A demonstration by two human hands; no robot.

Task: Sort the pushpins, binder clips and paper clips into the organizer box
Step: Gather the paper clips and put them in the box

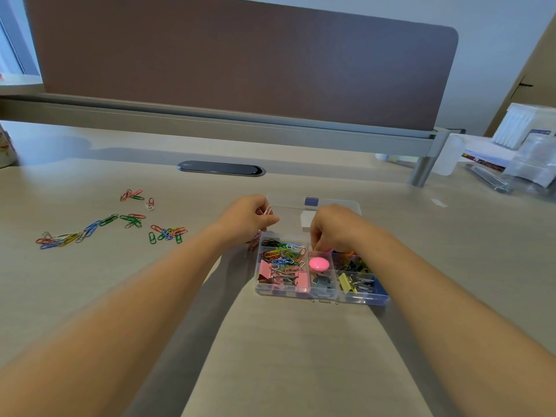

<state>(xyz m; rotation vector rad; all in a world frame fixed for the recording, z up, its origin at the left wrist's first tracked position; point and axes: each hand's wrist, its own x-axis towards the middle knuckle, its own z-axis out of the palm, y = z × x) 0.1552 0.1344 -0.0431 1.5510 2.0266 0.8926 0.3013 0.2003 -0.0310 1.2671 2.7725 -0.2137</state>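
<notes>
Beside the clear organizer box [320,294], left hand [245,219] pinches paper clips [266,210].

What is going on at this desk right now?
A person is sorting stationery into a clear organizer box. The left hand pinches a few paper clips at the box's far left corner; the right hand reaches into a middle compartment above a pink pushpin. Loose paper clips are scattered on the desk.

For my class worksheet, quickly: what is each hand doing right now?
Left hand: pinching paper clips beside the organizer box.
Right hand: fingers curled down into the box's middle compartment; what it holds cannot be told.
</notes>
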